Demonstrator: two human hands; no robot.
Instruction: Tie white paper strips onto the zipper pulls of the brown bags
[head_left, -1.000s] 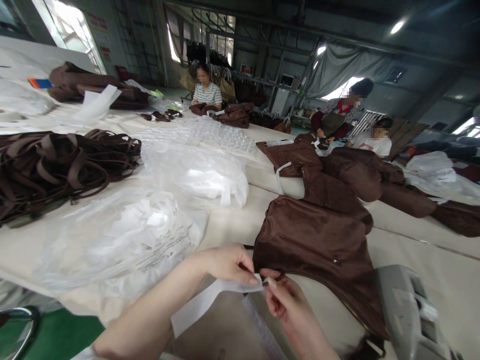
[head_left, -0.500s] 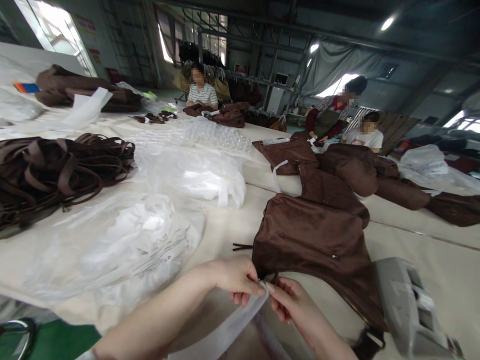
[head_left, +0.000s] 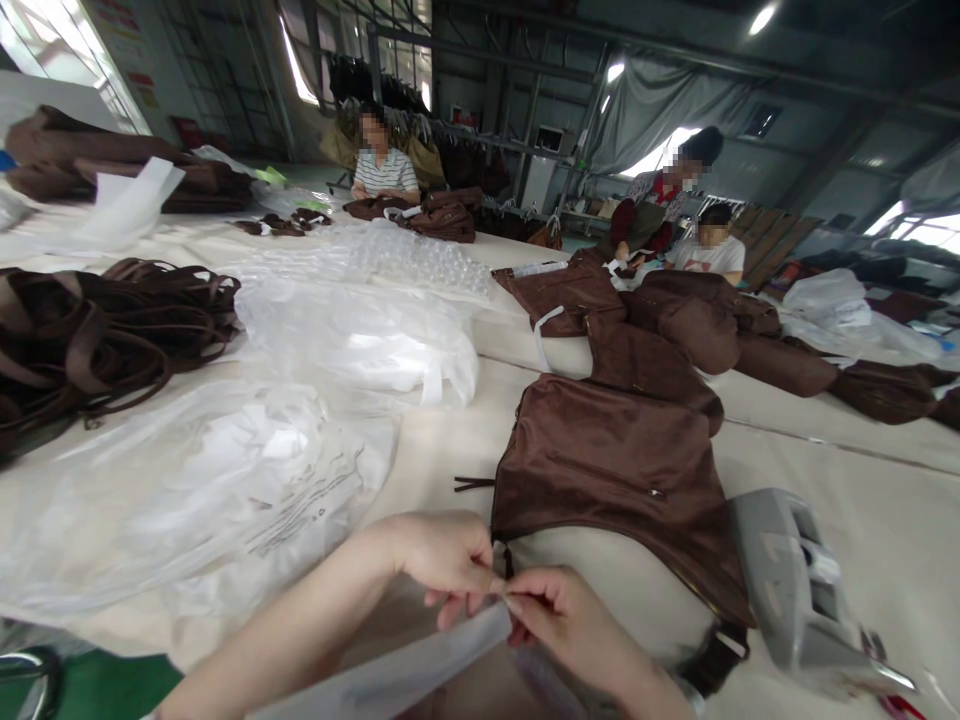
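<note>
My left hand (head_left: pixel 454 560) and my right hand (head_left: pixel 551 610) meet at the near side of the table, fingertips pinched together. Both grip the end of a white translucent strip (head_left: pixel 420 665), which trails down to the lower left. What the strip is made of, I cannot tell. Just beyond my fingers lies a brown bag (head_left: pixel 611 460), flat on the table, with a zipper across its front and a dark strap end with a buckle (head_left: pixel 716 655) at its lower right. A thin dark pull hangs from the bag's near left corner, close to my fingertips.
A grey tape dispenser (head_left: pixel 787 590) stands right of the bag. Clear plastic bags (head_left: pixel 360 340) and a heap of brown straps (head_left: pixel 112 330) lie to the left. More brown bags (head_left: pixel 697 330) are farther back. Several people sit or stand across the table (head_left: pixel 847 500).
My hands have come closer together at the strip's end, and the strip now lies flatter. The whole view has shifted slightly, so things appear farther left and higher.
</note>
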